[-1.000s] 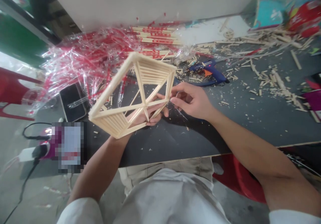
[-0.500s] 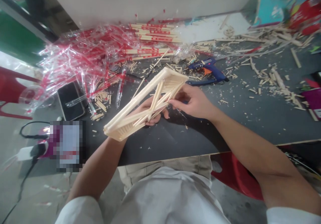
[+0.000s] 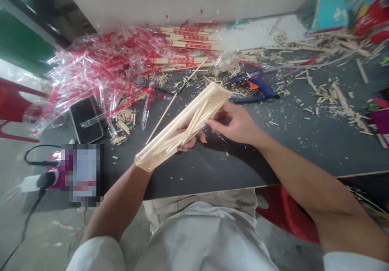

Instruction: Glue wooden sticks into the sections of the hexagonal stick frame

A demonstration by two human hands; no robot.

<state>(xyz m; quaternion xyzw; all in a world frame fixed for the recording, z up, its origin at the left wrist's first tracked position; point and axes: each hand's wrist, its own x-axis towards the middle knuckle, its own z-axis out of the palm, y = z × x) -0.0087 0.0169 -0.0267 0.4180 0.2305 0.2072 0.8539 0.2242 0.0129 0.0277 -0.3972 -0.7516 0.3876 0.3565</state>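
Observation:
A long frame of glued wooden sticks [image 3: 178, 123], with crossed braces along its side, is held up over the table at a slant. Behind and under it my left hand [image 3: 189, 143] grips it, most of the palm hidden and a few fingertips showing. My right hand [image 3: 235, 122] holds the frame's right end, thumb in front and the other fingers mostly out of sight behind. A blue glue gun [image 3: 257, 84] with an orange trigger lies just beyond my right hand. One thin stick [image 3: 161, 119] shows past the frame's far side.
Clear and red plastic wrappers [image 3: 100, 64] heap at the back left, beside wrapped chopsticks [image 3: 191, 38]. A phone [image 3: 86, 121] and a purple power strip [image 3: 57, 173] lie at left. Broken stick pieces [image 3: 331, 97] litter the right side. A turquoise container [image 3: 332, 11] stands at the back right.
The stick frame has rolled in my hands, so its top edge faces me more and the braced side looks narrower. It has shifted slightly right. Both hands keep their hold.

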